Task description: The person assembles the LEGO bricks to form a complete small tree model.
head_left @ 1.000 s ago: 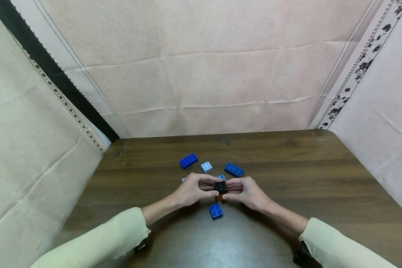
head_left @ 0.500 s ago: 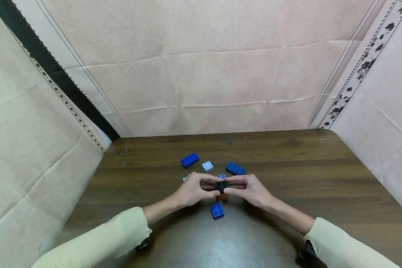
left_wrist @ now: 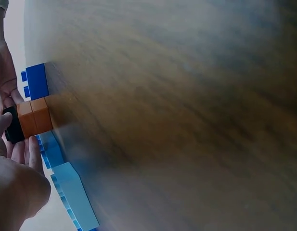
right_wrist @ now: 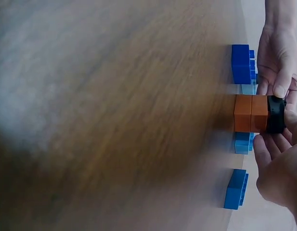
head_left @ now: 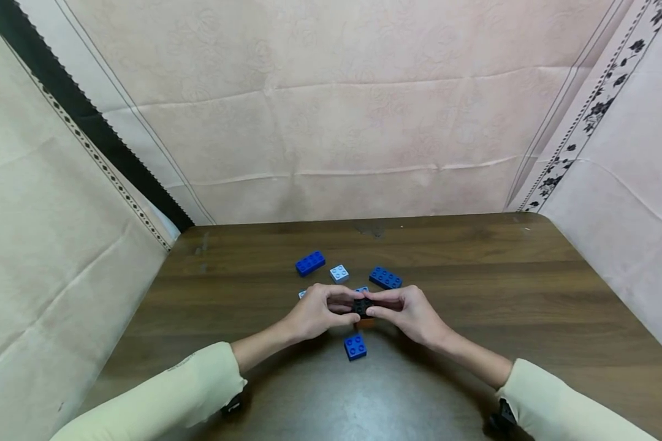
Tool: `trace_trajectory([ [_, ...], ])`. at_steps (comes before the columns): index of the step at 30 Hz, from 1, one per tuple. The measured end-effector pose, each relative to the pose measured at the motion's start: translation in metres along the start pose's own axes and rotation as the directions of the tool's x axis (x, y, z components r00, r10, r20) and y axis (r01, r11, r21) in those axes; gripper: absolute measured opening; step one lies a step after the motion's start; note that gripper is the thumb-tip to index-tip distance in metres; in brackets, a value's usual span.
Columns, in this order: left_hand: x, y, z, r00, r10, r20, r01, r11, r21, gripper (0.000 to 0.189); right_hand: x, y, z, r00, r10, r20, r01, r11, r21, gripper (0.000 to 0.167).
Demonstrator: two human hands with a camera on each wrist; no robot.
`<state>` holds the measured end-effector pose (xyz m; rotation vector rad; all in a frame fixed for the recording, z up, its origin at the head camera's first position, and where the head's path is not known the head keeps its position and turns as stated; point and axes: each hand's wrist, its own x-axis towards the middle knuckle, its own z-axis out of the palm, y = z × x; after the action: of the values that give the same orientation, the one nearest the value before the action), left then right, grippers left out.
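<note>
A black studded toy brick (head_left: 362, 307) sits on top of two stacked orange bricks (right_wrist: 251, 113) that stand upright on the table. From the left, my left hand (head_left: 322, 312) pinches the black brick, thumb on the near side and fingers behind it. My right hand (head_left: 405, 311) holds its right side in the same way, the two hands' fingertips almost meeting at the far side. In the left wrist view, the black brick (left_wrist: 14, 126) lies close against the upper orange brick. A square blue brick (head_left: 355, 346) lies just in front of the stack.
Behind the hands lie two long blue bricks, one left (head_left: 310, 263) and one right (head_left: 385, 277), with a light blue brick (head_left: 339, 274) between them. Another light blue brick (head_left: 361, 290) is partly hidden by the fingers. Pale cloth (head_left: 331, 153) hangs behind the wooden table (head_left: 474, 257).
The right thumb has moved up from beside the orange bricks to the near side of the black brick. The left hand keeps its hold, and the loose bricks have not moved.
</note>
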<state>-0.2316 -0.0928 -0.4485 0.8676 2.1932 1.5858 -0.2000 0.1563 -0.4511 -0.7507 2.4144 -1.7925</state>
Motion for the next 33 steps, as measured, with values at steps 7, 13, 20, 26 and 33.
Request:
trace_trajectory([
  [7,0.0002,0.0008,0.0001,1.000,0.004,-0.001,-0.004,0.999,0.041,0.038,-0.0022,0.0022,0.0008,1.000,0.019,-0.002,-0.019,1.000,0.001,0.033],
  [13,0.0008,0.0014,0.0006,1.000,0.012,0.004,-0.012,0.999,0.049,0.038,-0.0027,0.0029,-0.0004,1.000,0.022,-0.003,-0.022,1.000,0.003,0.033],
  [20,-0.0013,0.0020,0.0018,1.000,-0.025,-0.003,0.024,0.999,-0.024,0.038,-0.0022,0.0042,-0.0003,0.999,0.036,0.001,-0.036,0.999,0.011,0.033],
  [26,-0.0027,0.0039,0.0039,0.998,-0.047,-0.028,0.046,0.999,-0.026,0.036,-0.0013,0.0049,-0.0007,0.999,0.041,0.009,-0.041,0.999,0.027,0.031],
  [33,-0.0022,0.0041,0.0041,0.999,-0.018,-0.047,0.020,0.998,0.057,0.033,-0.0011,0.0061,-0.0029,0.999,0.031,0.026,-0.032,0.999,0.023,0.030],
])
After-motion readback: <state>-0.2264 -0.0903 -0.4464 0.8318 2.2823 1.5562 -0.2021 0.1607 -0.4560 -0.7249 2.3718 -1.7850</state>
